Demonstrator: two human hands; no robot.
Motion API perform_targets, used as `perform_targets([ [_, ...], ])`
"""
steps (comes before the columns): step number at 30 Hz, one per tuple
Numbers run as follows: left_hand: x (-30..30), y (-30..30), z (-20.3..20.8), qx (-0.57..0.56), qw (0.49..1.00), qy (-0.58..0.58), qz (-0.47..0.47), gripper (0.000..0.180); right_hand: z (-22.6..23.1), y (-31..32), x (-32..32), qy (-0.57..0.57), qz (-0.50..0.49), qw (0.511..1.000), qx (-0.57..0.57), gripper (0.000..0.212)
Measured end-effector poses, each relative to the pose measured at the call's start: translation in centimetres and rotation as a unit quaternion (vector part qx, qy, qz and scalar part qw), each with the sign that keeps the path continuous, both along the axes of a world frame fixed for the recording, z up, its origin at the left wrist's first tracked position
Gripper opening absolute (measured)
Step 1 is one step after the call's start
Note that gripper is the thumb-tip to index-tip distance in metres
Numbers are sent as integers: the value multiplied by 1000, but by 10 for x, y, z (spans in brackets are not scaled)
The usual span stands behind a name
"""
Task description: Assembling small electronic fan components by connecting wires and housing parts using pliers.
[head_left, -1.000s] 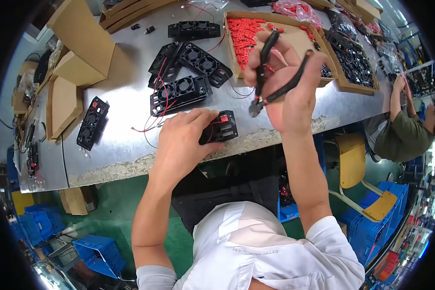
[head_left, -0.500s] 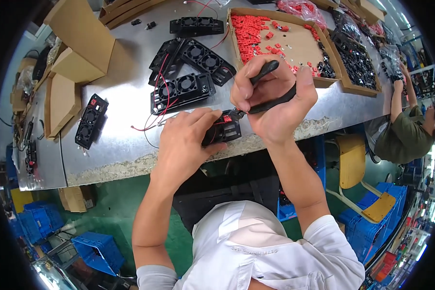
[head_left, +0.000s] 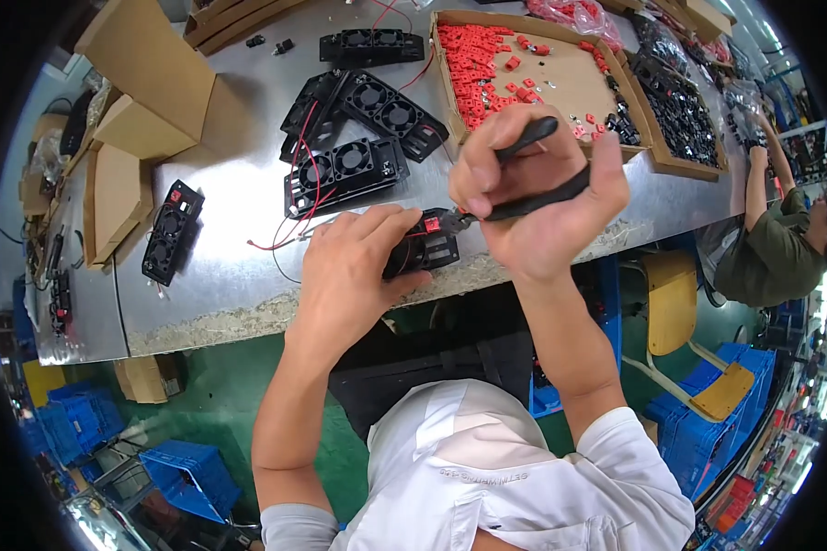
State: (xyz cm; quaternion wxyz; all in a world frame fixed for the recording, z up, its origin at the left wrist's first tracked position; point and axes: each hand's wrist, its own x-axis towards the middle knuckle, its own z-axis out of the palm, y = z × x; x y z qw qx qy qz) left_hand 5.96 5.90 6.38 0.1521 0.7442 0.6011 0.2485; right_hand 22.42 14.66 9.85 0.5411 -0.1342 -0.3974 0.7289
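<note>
Left hand [head_left: 349, 266] closed over fan unit [head_left: 443, 248] by near edge of table [head_left: 234, 188], apparently steadying it | Right hand [head_left: 547, 197] curled round pliers [head_left: 560, 191], handles spread, tip beside red block [head_left: 432, 225], contact unclear | Parts box [head_left: 570, 69] far right, seemingly within reach

Head camera: wide fisheye on my head, facing down. It sits close over my white shirt [head_left: 450, 441], left hand [head_left: 347, 262] and right hand [head_left: 547, 231] near mid-frame, table [head_left: 239, 184] beyond, edges bowing rimward.
</note>
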Motion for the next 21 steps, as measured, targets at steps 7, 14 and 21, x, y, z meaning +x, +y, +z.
perform_targets([
  [7,4,1,9,18,1000,-4,5,60,3,-7,21,-89,5,995,-32,73],
  [14,6,2,9,-3,1000,3,14,60,-18,-40,61,-475,-84,860,168,43],
  [21,11,0,13,-19,1000,-2,20,59,-95,-66,88,-282,-365,884,78,55],
])
